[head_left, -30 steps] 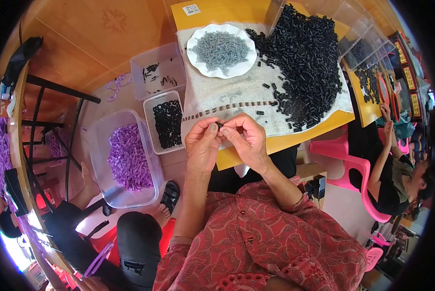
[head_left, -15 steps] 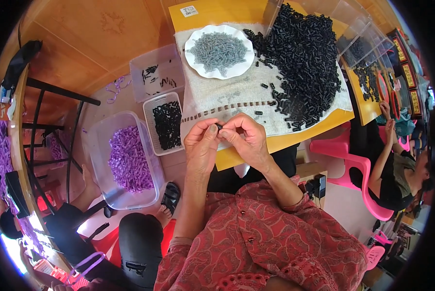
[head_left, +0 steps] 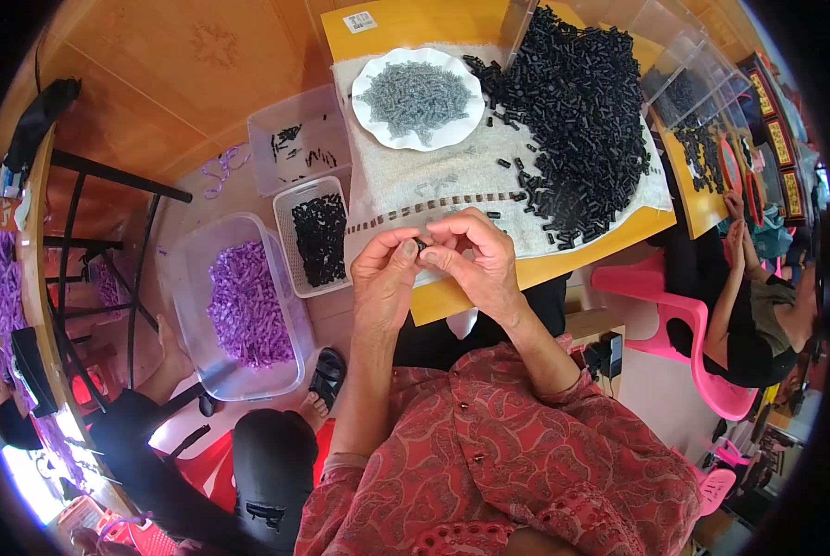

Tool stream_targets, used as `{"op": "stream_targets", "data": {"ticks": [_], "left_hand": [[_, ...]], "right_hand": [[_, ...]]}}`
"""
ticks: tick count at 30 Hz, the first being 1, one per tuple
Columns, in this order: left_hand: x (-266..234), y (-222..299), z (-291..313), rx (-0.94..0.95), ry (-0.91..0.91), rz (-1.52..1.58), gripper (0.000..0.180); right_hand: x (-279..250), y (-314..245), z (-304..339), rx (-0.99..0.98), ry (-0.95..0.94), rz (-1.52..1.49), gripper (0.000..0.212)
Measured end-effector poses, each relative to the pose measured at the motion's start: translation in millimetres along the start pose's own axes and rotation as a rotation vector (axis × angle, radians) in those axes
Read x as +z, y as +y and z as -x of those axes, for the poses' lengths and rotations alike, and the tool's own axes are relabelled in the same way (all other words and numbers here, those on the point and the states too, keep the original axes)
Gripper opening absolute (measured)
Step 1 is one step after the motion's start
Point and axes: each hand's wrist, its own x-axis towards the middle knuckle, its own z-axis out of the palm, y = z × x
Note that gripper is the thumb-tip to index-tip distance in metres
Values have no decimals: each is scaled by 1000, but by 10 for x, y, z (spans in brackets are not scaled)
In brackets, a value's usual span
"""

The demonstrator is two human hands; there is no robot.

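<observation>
A small black cylindrical plastic piece (head_left: 421, 245) is pinched between the thumb and fingers of my left hand (head_left: 383, 273) above the table's front edge. My right hand (head_left: 482, 269) is closed against the same piece from the other side, its thumb at the piece and its forefinger arched higher. Fingertips hide most of the piece. Beyond my hands, a white scalloped plate (head_left: 364, 125) holds many small clear-grey plastic parts (head_left: 417, 97). To its right, a large heap of similar black pieces (head_left: 582, 120) spreads over a whitish cloth (head_left: 415, 176).
Left of the table, a white basket (head_left: 285, 199) holds black parts. Behind it stands a clear bin (head_left: 257, 139) with few pieces. A larger clear tub (head_left: 188, 278) contains purple strips. Right are a pink chair (head_left: 702, 352) and another seated person (head_left: 744, 306); someone's knee (head_left: 271, 463) is lower left.
My right hand has shifted slightly right and up, its forefinger lifting from the piece. My left hand has stayed nearly still, holding the black piece.
</observation>
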Motion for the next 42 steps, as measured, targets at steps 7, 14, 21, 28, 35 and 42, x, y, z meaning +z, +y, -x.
{"op": "stream_targets", "data": {"ticks": [7, 14, 21, 28, 35, 42], "left_hand": [[-14, -21, 9, 20, -26, -11, 17], [37, -12, 16, 45, -36, -5, 17], [86, 48, 25, 3, 63, -33, 17], [97, 56, -2, -52, 97, 41, 17], [-11, 36, 0, -111, 76, 165, 19], [3, 26, -18, -104, 103, 196, 19]], "right_hand": [[-37, -7, -29, -85, -68, -8, 20], [-53, -17, -2, -96, -51, -31, 18], [110, -26, 118, -149, 42, 187, 20], [104, -50, 151, -187, 47, 181, 24], [-354, 38, 32, -280, 202, 483, 18], [-635, 240, 48, -140, 241, 478, 10]]}}
